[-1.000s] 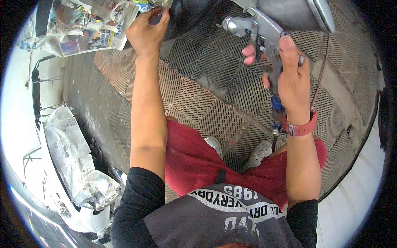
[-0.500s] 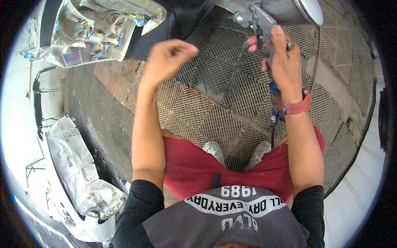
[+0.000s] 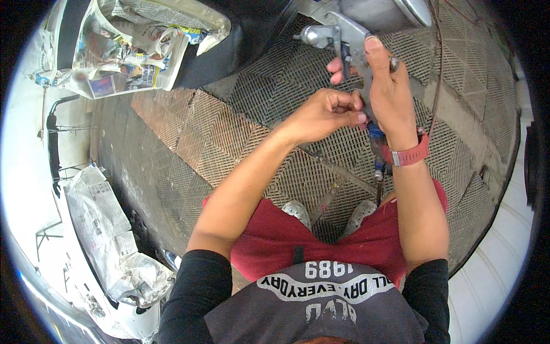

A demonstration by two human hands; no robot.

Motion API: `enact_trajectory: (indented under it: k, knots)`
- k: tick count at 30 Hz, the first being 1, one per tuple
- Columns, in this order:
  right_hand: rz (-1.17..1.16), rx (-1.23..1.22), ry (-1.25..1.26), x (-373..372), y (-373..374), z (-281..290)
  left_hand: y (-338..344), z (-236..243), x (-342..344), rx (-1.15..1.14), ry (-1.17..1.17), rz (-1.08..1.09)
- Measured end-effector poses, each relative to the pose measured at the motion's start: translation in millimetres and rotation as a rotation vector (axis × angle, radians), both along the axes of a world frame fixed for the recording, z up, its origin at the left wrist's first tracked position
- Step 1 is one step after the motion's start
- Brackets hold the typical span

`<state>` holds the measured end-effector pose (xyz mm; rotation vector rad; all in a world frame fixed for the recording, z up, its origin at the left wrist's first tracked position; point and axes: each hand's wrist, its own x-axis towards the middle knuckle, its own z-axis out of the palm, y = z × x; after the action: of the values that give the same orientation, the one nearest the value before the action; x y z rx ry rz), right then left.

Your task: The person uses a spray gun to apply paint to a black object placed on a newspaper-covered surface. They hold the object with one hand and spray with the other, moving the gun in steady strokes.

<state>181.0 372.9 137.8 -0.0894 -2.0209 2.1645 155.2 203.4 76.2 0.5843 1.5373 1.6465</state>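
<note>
A metal spray gun [image 3: 347, 27] with a silver paint cup [image 3: 378, 12] is held up in front of me, its nozzle toward the left. My right hand [image 3: 391, 94] is closed around the handle, fingers by the trigger and thumb along the back. My left hand [image 3: 321, 117] is closed at the handle's lower end, thumb and fingertips pinched there; the exact part under them is hidden. Just below, a blue fitting [image 3: 375, 133] and an air connector [image 3: 378, 166] hang from the handle beside my red watch [image 3: 408, 155].
A black panel [image 3: 243, 43] masked with newspaper [image 3: 126, 51] stands at the upper left. More newspaper [image 3: 103, 206] covers a white part at the left. Underfoot is ribbed floor matting [image 3: 240, 149]; a thin hose [image 3: 437, 86] hangs at the right.
My left hand has moved right and slightly down, from beside the black panel to the base of the spray gun's handle. The spray gun has shifted slightly left in my right hand.
</note>
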Motion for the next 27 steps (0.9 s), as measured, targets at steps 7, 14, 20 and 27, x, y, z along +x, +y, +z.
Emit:
enact_trajectory:
  k: [7, 14, 20, 27]
  knots:
    - [-0.130, 0.065, -0.041, -5, 10, -8, 29, -26, 1, 0.006, -0.019, 0.133]
    - [-0.068, 0.009, -0.073, -26, 22, -24, 34, -28, 3, -0.097, 0.042, 0.185]
    - [-0.162, 0.030, -0.008, -53, 28, -24, -37, 59, 28, -0.513, 0.534, 0.121]
    - [-0.199, 0.023, 0.052, -61, 46, -33, -138, 97, 161, -1.110, 0.820, 0.268]
